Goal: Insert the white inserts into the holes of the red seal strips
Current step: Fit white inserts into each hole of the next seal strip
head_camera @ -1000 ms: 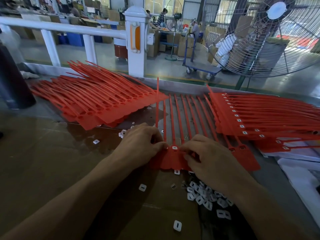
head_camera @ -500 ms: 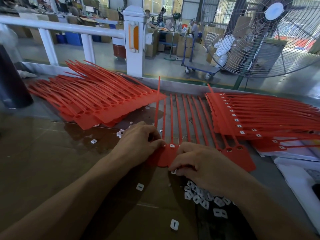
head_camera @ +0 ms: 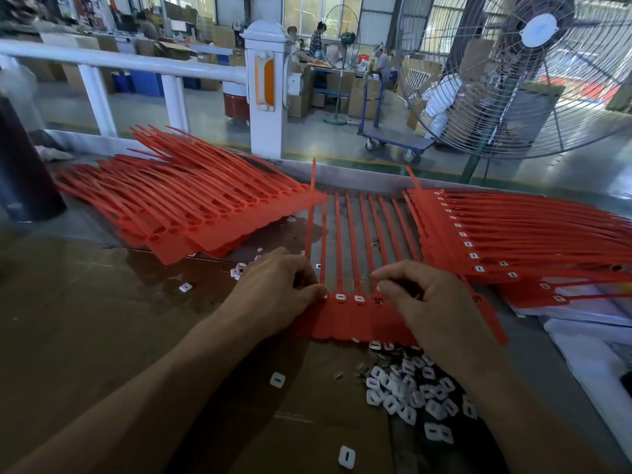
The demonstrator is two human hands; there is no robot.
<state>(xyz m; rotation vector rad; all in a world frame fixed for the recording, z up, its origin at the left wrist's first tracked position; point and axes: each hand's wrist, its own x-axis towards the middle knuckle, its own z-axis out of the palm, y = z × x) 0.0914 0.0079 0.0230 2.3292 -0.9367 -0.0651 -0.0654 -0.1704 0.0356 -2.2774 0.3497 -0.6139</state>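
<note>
Two hands work mid-frame on a red seal strip sheet: the left hand pinches its left edge, the right hand curls on its heads. White inserts heap lower right on brown cardboard. No writing is legible. A fan stands upper right of the factory hall.

Strip sheet lies mid-bench under my hands: left hand on its left end, right hand on its right. Loose insert pile sits just nearer me, toward the right. Unfilled stack at back-left of the bench, filled stack at back-right.
</note>
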